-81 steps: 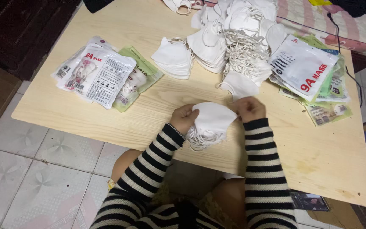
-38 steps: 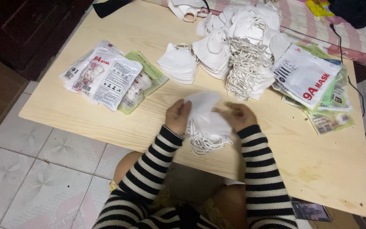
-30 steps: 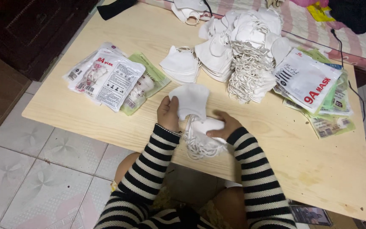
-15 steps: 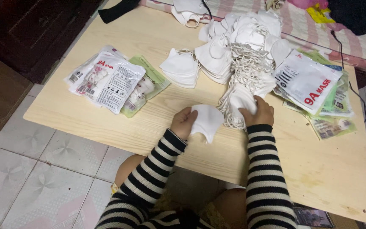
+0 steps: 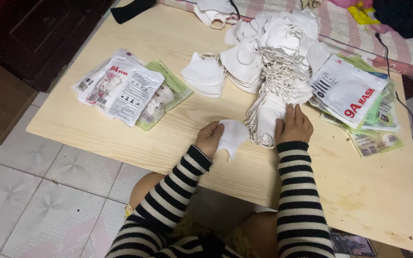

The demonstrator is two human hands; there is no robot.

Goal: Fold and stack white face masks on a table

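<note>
Head view: left hand [image 5: 210,138] pinched single white folded mask [image 5: 232,135] at its left edge, mask resting on wooden table [image 5: 359,191] near front edge. Right hand [image 5: 293,126] lay flat, fingers together, pressed on stack of white masks [image 5: 266,114] just right of single mask. Bigger mask heap [image 5: 278,52] sat behind. Sealed mask packets [image 5: 125,88] lay well left; more packets [image 5: 352,93] right of right hand.
</note>
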